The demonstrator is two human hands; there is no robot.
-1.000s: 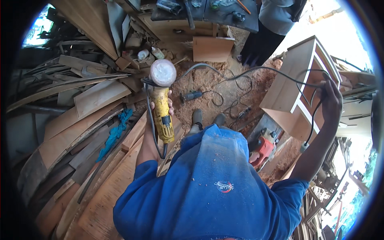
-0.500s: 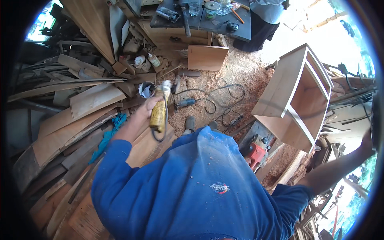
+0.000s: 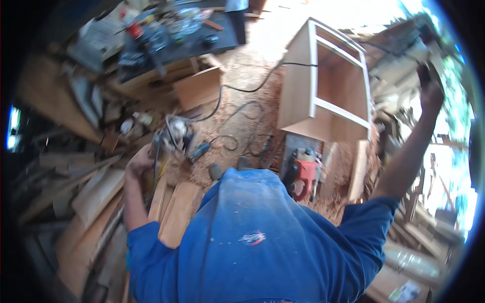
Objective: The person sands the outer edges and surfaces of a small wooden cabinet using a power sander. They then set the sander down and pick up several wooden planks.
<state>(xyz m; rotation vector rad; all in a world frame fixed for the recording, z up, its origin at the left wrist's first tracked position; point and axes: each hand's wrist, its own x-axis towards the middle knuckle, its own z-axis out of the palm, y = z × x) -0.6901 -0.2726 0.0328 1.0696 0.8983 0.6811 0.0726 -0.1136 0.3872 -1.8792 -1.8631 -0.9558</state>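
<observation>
My left hand is closed around the yellow body of an angle grinder, whose grey head points away from me. The grinder is smeared by motion, and my hand covers most of its body. Its dark cord arches over the floor to the side of a wooden cabinet frame. My right hand is raised at the far right, beyond the cabinet. Something dark shows at its fingers, but blur and shadow hide whether they grip it.
A red power tool lies on a board before the cabinet. Near my feet is a blue power tool among cords and shavings. A cluttered dark table stands at the back, with a loose panel below. Boards pile up at left.
The view has swung, shifting the cabinet and table leftward. My left hand has drawn the grinder lower and left, and its cord now hangs raised. My right arm has lifted and reaches farther forward.
</observation>
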